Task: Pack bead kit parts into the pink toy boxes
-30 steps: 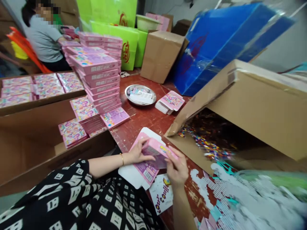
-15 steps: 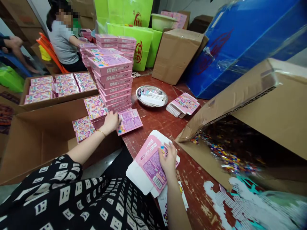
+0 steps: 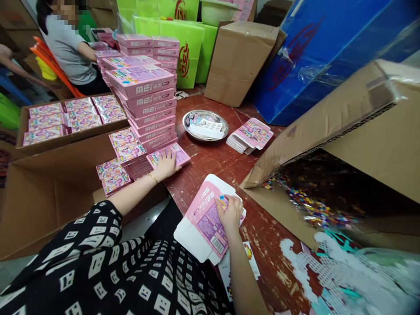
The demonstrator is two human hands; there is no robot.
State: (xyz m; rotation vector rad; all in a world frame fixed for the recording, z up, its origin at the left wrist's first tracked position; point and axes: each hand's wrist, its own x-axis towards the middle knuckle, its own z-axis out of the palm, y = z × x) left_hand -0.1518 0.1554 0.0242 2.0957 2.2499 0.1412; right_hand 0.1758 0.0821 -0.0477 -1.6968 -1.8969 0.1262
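Note:
My left hand lies with spread fingers on a closed pink box at the foot of a tall stack of pink boxes. Near the table's front edge, my right hand grips an unfolded pink carton, thumb on top and fingers over its far edge. White flaps stick out at the carton's ends. Under my right forearm, printed sheets lie partly hidden. Left of my left hand, small printed boxes sit at the table's edge.
A metal dish with paper pieces and a pile of flat cartons stand farther back. An open cardboard box with colourful bead bags is at right. Open cartons stand left; a co-worker sits beyond.
The closed pink box has moved back against the foot of the stack, and my left hand now lies flatter on it. My right hand keeps its hold on the carton. The view has shifted slightly.

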